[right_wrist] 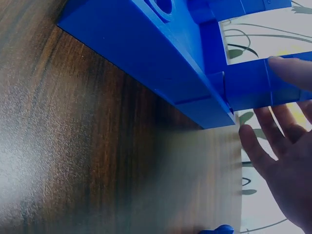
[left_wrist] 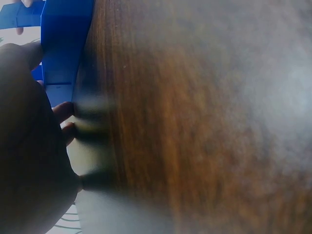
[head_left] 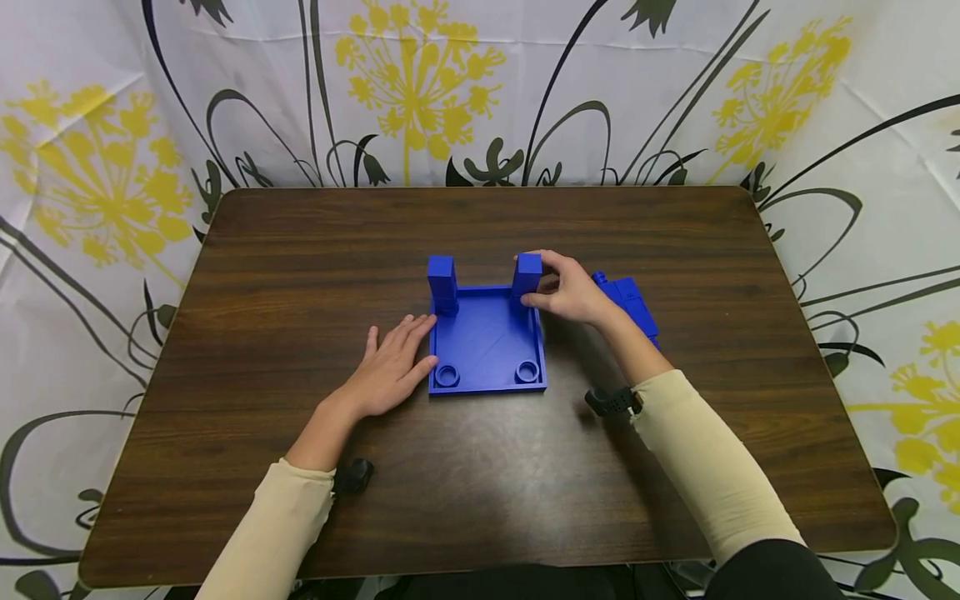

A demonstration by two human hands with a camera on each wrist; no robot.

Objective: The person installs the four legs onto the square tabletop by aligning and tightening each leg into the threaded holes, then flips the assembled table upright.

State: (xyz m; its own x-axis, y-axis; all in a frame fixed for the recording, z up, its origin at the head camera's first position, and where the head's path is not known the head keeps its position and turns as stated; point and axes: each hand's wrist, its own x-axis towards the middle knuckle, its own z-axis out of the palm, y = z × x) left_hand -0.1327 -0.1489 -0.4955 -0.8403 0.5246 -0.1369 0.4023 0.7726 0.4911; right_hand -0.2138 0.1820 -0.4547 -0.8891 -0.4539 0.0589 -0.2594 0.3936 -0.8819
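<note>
A square blue tray (head_left: 487,346) with a low rim lies mid-table, with square posts upright at its two back corners and round sockets (head_left: 527,372) at its two front corners. My right hand (head_left: 573,290) holds the back right post (head_left: 527,275), thumb on its near side and fingers reaching behind it. In the right wrist view, that post (right_wrist: 246,87) shows a seam across it near the thumb. My left hand (head_left: 393,367) has its fingers extended along the tray's left wall, fingertips close by the back left post (head_left: 441,283).
To the right of the tray, partly behind my right forearm, several blue pieces (head_left: 630,304) lie close together. The dark wooden table (head_left: 315,242) is backed by a white curtain (head_left: 270,58) with yellow and grey plant patterns. Black wrist devices hang by both sleeves.
</note>
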